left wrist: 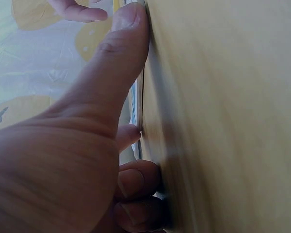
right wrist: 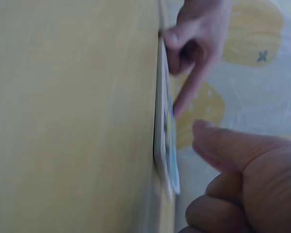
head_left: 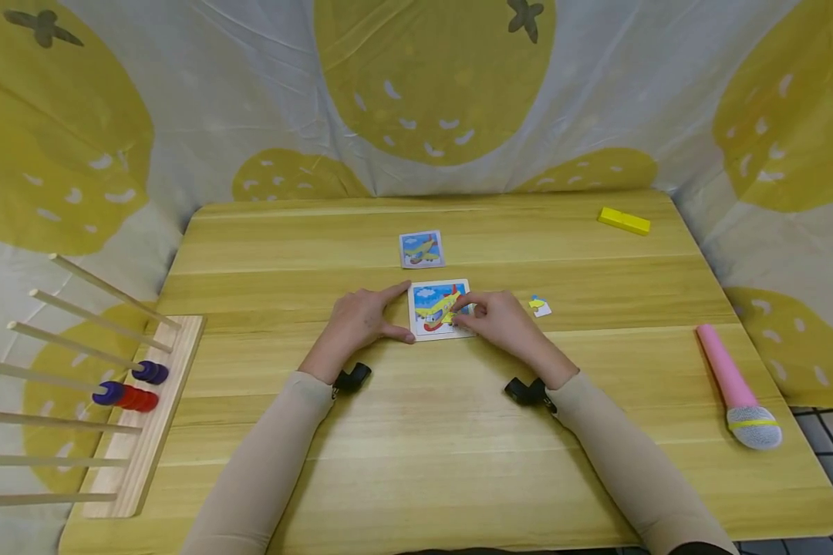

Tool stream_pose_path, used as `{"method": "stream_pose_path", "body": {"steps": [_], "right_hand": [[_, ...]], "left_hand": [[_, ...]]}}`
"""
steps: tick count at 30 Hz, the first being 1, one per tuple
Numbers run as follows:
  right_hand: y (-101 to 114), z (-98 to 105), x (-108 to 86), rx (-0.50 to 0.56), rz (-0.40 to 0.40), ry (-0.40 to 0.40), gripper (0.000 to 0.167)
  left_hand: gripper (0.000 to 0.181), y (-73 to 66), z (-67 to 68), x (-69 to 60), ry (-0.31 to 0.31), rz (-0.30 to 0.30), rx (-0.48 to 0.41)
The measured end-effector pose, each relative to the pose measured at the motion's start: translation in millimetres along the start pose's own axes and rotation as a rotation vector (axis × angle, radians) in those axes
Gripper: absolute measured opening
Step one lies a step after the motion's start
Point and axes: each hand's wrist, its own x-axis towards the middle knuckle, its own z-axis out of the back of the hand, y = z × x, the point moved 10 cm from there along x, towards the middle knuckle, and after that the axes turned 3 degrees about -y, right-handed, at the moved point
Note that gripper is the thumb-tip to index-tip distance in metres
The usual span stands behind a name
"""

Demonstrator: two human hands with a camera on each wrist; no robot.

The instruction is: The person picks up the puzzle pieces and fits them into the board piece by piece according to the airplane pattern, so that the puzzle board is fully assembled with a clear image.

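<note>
A small square picture puzzle (head_left: pixel 433 336) with a light border and a yellow airplane on blue lies on the table. My left hand (head_left: pixel 362 320) rests at its left side, forefinger by the far corner and thumb (left wrist: pixel 128 29) along the near one. Over the right part of the puzzle, my right hand (head_left: pixel 503 320) bends its forefinger and thumb (right wrist: pixel 223 143) together at a puzzle piece, mostly hidden by the fingers. In the right wrist view a light-blue edge (right wrist: pixel 174 170) stands slightly proud of the board. Right of that hand lie loose puzzle pieces (head_left: pixel 541 308), blue, yellow and white.
Beyond the puzzle lies a matching airplane picture card (head_left: pixel 422 250). A wooden peg rack (head_left: pixel 180 362) with red and purple beads stands at the left. A yellow block (head_left: pixel 624 221) is at the far right, and a pink toy microphone (head_left: pixel 727 368) near the right edge.
</note>
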Motion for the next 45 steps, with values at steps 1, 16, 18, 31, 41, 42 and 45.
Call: {"method": "stream_pose_path", "body": {"steps": [1,16,18,31,41,42,45], "right_hand": [[-4.8,6.1,-1.1,0.001,-0.014,-0.015,0.018],[-100.9,95.3,-36.1,0.181,-0.183,-0.026,0.045],[-108.2,99.4,-37.6,0.177,-0.189,-0.01,0.048],[-126.5,97.5,-38.1,0.09,-0.224,0.057,0.052],[-127.7,95.8,-37.6,0.05,-0.24,0.07,0.049],[-127.7,95.8,-37.5,0.047,-0.24,0.069,0.048],[-127.1,96.1,-37.2,0.044,-0.236,0.065,0.047]], "left_hand": [[0.108,-0.1,-0.2,0.1,0.0,0.001,-0.004],[0.108,0.5,-0.5,-0.4,0.004,0.015,-0.032],[0.109,1.0,-0.3,-0.5,0.002,0.016,-0.036],[0.109,0.8,-0.3,-0.6,-0.006,0.005,-0.029],[0.108,1.5,-1.6,-0.2,-0.002,0.006,-0.028],[0.108,1.5,-1.6,-0.1,-0.002,0.006,-0.026],[0.108,1.2,-1.4,0.2,-0.002,0.004,-0.02]]}}
